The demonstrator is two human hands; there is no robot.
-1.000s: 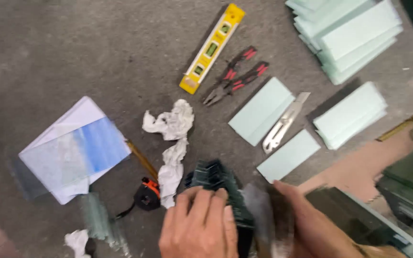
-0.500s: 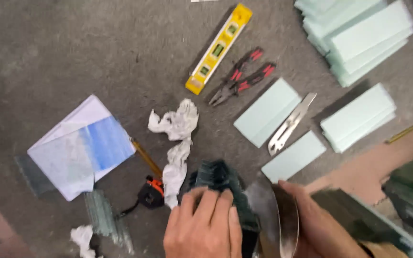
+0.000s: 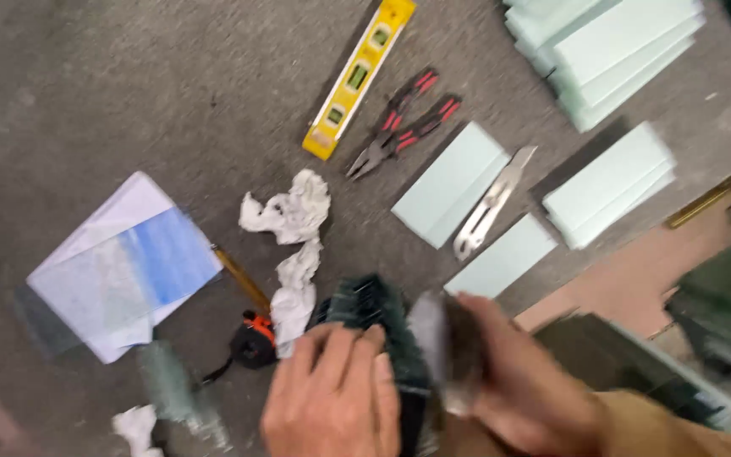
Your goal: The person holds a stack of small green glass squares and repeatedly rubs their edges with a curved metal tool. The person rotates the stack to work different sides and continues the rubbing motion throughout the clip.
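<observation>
In the head view, I see my left hand [image 3: 332, 398] lying flat on a dark green stack of glass strips [image 3: 374, 326] at the bottom of the picture, with its fingers [image 3: 344, 351] stretched out and pressing the stack down rather than closing around it. My right hand [image 3: 526, 385] is just beside it and holds a blurred grey piece [image 3: 433, 338] against the right edge of the stack; its fingers seem wrapped around this piece, but the motion blur does not let me say what the piece is.

The stack rests on the grey tabletop [image 3: 129, 101], touching a crumpled white rag [image 3: 294, 228] on its left. Near the rag lies a small black and orange tape measure [image 3: 255, 343], and further left some white and blue sheets [image 3: 124, 267].

Well apart, at the top, are a yellow spirit level [image 3: 357, 76], red-handled pliers [image 3: 403, 123], a metal utility knife [image 3: 492, 203] and several pale green glass plates [image 3: 450, 182], some of them piled at the upper right.

I judge that the work is somewhere in the middle: many plates are already cut and sorted, while the dark stack is under the hands and not yet put aside.
</observation>
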